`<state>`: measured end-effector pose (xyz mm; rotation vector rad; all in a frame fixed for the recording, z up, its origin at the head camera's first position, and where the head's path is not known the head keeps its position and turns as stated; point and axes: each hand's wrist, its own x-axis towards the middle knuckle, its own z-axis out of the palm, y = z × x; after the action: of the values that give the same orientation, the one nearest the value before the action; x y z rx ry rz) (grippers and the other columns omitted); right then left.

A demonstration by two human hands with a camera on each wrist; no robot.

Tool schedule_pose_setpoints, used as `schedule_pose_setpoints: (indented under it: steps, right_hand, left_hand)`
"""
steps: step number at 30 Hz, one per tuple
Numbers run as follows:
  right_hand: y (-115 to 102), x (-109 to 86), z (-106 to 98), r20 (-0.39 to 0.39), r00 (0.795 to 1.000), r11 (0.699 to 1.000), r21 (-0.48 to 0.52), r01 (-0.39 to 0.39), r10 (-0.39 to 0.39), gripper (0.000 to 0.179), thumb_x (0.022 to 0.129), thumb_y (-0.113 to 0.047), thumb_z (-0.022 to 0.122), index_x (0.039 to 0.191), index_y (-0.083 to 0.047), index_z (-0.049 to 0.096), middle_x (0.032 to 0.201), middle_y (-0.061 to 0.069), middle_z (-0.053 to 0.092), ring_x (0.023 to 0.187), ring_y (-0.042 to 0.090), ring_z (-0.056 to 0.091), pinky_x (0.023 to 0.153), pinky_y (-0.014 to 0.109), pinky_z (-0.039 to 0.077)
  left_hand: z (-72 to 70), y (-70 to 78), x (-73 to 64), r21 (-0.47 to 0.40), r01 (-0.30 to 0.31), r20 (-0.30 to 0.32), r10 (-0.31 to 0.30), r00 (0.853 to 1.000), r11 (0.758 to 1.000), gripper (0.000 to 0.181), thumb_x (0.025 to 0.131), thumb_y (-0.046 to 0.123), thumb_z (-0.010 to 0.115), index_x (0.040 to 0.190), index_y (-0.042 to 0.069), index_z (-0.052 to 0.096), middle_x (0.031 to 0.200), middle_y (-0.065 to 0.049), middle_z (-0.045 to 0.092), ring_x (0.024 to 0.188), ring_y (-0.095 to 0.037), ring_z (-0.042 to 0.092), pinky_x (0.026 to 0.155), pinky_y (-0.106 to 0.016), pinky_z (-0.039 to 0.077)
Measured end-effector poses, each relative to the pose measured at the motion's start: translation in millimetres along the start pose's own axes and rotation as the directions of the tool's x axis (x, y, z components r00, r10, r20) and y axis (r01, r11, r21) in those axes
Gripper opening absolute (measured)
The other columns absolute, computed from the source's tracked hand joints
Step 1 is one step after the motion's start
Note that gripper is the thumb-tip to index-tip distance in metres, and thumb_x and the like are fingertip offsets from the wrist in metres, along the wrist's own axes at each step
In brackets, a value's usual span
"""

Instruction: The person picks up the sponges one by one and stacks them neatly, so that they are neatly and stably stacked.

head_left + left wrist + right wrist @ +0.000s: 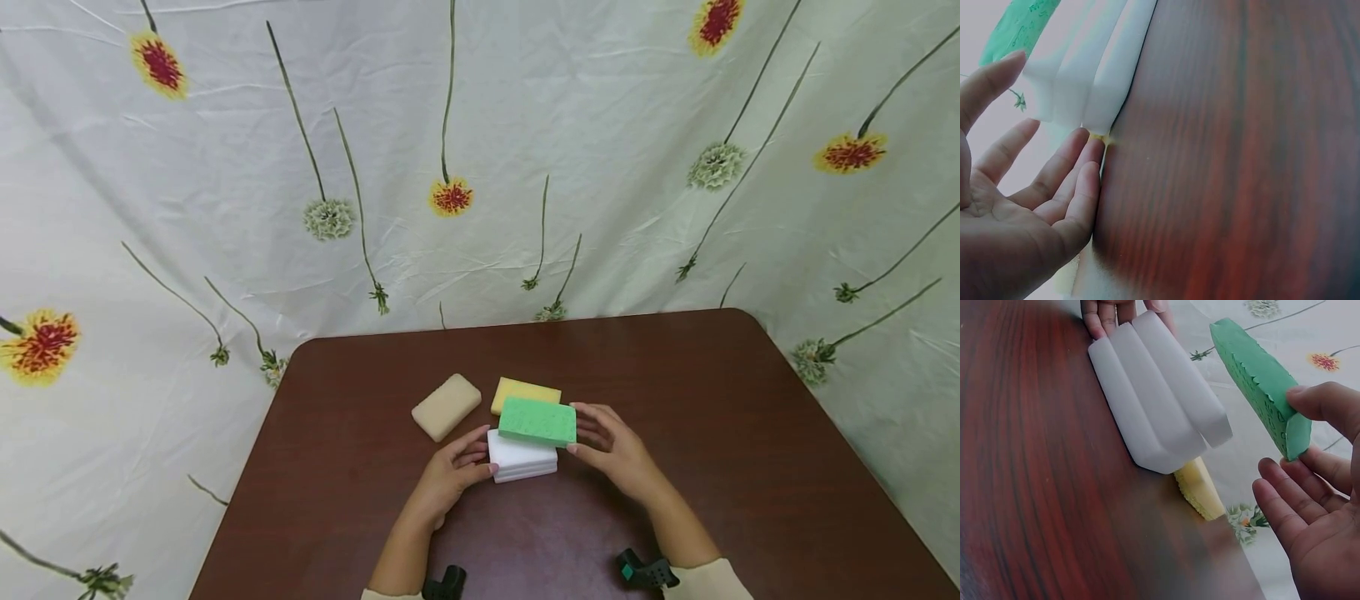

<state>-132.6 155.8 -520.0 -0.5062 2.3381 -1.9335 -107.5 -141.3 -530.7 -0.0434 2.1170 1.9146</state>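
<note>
My right hand [621,454] pinches a green sponge [537,422] by its right end, thumb on one side and fingers on the other. In the right wrist view the sponge hangs apart from the stack of three white sponges [1154,394]. My left hand [446,475] is at the left end of that white stack [522,454], and in the left wrist view its loosely bent fingers [1063,156] touch the ends of the lower white sponges. Its thumb points toward the top one.
Behind the green sponge a yellow sponge [527,392] lies on the dark wooden table [337,467]. A beige sponge [446,407] sits to its left. A white cloth with printed flowers [600,167] hangs behind the table.
</note>
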Motion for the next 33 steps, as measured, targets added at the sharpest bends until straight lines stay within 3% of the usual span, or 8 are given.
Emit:
schedule_pose_setpoints:
  steps: [6,14,26,33]
  right_hand:
    - [-3,-1.1,4,0.033,0.999,1.000,-0.009,0.021,-0.021,0.061,0.088,-0.012,0.079,0.144,-0.012,0.053,0.140,0.014,0.051,0.128,0.033,0.057,0.104,0.028,0.050]
    - [-7,-0.2,9,0.073,0.997,0.999,-0.007,0.034,-0.033,0.063,0.088,-0.011,0.079,0.144,-0.004,0.052,0.140,0.015,0.051,0.130,0.037,0.055,0.107,0.040,0.048]
    - [-9,0.3,13,0.141,0.988,0.996,-0.044,0.074,-0.067,0.063,0.089,-0.012,0.078,0.145,-0.004,0.051,0.140,0.014,0.051,0.129,0.036,0.056,0.107,0.044,0.047]
    - [-9,0.8,12,0.177,0.982,0.995,-0.065,0.079,-0.066,0.064,0.091,-0.018,0.077,0.147,-0.003,0.049,0.142,0.012,0.050,0.131,0.033,0.054,0.108,0.039,0.047]
  left_hand:
    - [-0.1,-0.4,0.5,-0.003,-0.010,0.012,0.010,1.000,1.000,0.069,0.086,0.019,0.081,0.149,0.018,0.052,0.138,-0.016,0.058,0.132,-0.032,0.054,0.115,-0.049,0.038]
    - [-0.1,-0.9,-0.6,0.007,-0.008,0.013,0.008,1.000,1.000,0.069,0.087,0.021,0.080,0.150,0.019,0.050,0.140,-0.016,0.056,0.134,-0.033,0.053,0.116,-0.049,0.037]
    - [0.0,-3.0,-0.1,0.014,0.010,0.012,-0.010,1.000,1.000,0.072,0.088,0.022,0.078,0.152,0.016,0.046,0.142,-0.014,0.057,0.132,-0.029,0.055,0.103,-0.038,0.050]
    - [0.8,-3.5,1.0,-0.007,-0.003,0.030,0.003,1.000,1.000,0.072,0.089,0.019,0.077,0.153,0.015,0.044,0.140,-0.014,0.059,0.129,-0.028,0.058,0.097,-0.033,0.053]
